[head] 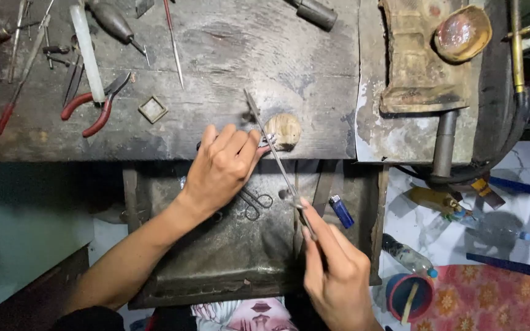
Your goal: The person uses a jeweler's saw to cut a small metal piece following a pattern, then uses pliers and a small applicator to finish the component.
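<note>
The file (277,162), a long thin metal tool, runs slantwise from the right hand (338,276) up to the wooden peg (283,130) at the front edge of the counter (228,61). Nearest the camera, the right hand closes its grip on the file's lower end, fingers pinched round the handle and forefinger laid along it. Below and between the two hands sits a metal tray (228,257), dark and worn, with a small pair of scissors (254,202) lying in it and a blue lighter (341,211) at its right side. Farther up, the left hand (219,171) has its grip shut on a small silvery piece (267,142), held between thumb and fingertips and pressed against the wooden peg; the file crosses just beside that piece. What kind of piece it is cannot be told, as the fingers hide most of it. Beyond the hands, on the counter, lie red-handled pliers (93,107), a small square metal frame (153,109), a white stick (87,52) and several thin tools. At the far right stands a worn block (418,67) with a shallow round dish (462,34) on it.
</note>
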